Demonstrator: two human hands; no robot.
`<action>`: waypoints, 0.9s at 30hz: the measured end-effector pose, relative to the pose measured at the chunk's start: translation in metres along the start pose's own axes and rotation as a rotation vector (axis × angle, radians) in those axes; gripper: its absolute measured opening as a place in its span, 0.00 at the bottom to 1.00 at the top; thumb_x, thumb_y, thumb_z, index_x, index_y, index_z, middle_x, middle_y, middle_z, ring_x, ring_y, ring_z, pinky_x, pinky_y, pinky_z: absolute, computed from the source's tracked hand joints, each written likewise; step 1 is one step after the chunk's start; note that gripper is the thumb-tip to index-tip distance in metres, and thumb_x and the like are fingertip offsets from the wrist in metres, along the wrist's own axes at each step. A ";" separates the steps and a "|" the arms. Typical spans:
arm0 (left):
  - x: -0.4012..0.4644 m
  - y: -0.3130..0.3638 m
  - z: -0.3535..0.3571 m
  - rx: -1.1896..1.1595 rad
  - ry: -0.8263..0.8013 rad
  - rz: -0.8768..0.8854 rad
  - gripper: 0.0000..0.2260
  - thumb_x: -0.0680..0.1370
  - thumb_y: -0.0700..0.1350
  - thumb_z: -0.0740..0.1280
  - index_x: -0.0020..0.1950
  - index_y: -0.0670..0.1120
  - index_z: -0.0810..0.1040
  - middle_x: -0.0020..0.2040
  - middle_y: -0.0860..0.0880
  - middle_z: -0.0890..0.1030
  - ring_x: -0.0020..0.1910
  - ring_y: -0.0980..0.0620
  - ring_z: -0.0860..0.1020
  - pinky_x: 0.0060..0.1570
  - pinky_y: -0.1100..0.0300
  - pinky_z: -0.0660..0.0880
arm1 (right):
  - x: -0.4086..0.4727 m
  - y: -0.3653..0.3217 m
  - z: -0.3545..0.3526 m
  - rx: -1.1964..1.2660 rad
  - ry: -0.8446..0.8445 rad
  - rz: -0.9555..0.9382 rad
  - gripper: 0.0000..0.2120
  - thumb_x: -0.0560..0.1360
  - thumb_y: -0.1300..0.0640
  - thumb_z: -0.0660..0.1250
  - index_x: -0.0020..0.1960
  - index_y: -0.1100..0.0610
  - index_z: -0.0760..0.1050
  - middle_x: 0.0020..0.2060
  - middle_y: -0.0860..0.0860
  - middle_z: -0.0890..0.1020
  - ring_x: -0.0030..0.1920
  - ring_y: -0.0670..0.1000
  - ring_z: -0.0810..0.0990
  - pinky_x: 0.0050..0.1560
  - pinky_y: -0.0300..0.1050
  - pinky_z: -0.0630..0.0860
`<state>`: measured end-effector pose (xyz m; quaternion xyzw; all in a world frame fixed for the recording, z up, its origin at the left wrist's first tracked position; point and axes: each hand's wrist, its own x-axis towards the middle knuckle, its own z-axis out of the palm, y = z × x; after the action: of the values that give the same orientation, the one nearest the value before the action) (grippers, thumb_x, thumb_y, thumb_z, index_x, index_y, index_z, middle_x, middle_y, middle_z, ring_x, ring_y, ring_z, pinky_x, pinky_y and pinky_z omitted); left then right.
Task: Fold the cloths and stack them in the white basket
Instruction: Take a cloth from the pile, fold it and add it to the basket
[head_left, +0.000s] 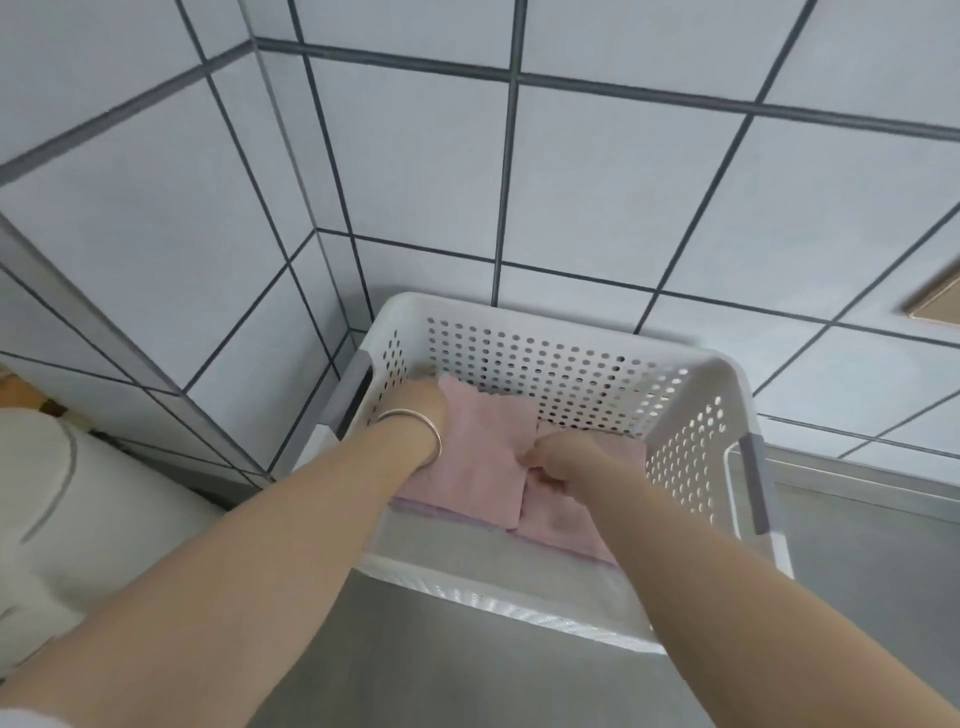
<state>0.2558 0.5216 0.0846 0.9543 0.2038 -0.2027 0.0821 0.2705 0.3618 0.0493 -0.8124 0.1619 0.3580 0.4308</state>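
Both hands settle folded pink cloths (483, 457) in the white basket (691, 374): left hand (421, 410) grip hidden, right hand (558, 460) pinching one; next, release.

grey metal-looking tabletop (857, 597) runs up against the tiled wall (623, 197), and the white basket (691, 379) sits right on it, pushed back near the corner.

The single head-worn view looked forward and steeply down from above and behind the left hand (415, 410) and right hand (563, 462). It sat close, both forearms running up from the bottom edge, tiled wall beyond the hands.
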 end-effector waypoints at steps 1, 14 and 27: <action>0.006 -0.001 -0.001 -0.024 -0.031 -0.021 0.21 0.80 0.34 0.50 0.73 0.39 0.59 0.69 0.39 0.69 0.66 0.41 0.70 0.63 0.51 0.68 | 0.004 -0.004 0.003 -0.046 -0.014 -0.018 0.03 0.74 0.63 0.67 0.46 0.61 0.74 0.32 0.53 0.75 0.34 0.50 0.74 0.39 0.42 0.73; 0.025 0.001 0.008 0.021 -0.090 -0.065 0.18 0.80 0.36 0.51 0.70 0.38 0.63 0.68 0.39 0.69 0.66 0.40 0.69 0.64 0.48 0.67 | 0.025 -0.011 0.013 -0.215 -0.033 -0.050 0.11 0.73 0.58 0.69 0.52 0.62 0.74 0.37 0.54 0.79 0.35 0.49 0.77 0.38 0.42 0.76; 0.015 0.010 0.031 0.642 -0.306 0.240 0.44 0.73 0.55 0.67 0.76 0.44 0.41 0.74 0.35 0.48 0.73 0.37 0.56 0.69 0.47 0.62 | 0.024 0.009 0.033 -1.182 0.039 -0.584 0.41 0.74 0.43 0.63 0.76 0.58 0.45 0.76 0.55 0.45 0.76 0.54 0.46 0.73 0.51 0.54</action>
<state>0.2612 0.5104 0.0508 0.9071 0.0017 -0.3857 -0.1688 0.2681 0.3847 0.0145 -0.9290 -0.2815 0.2401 -0.0115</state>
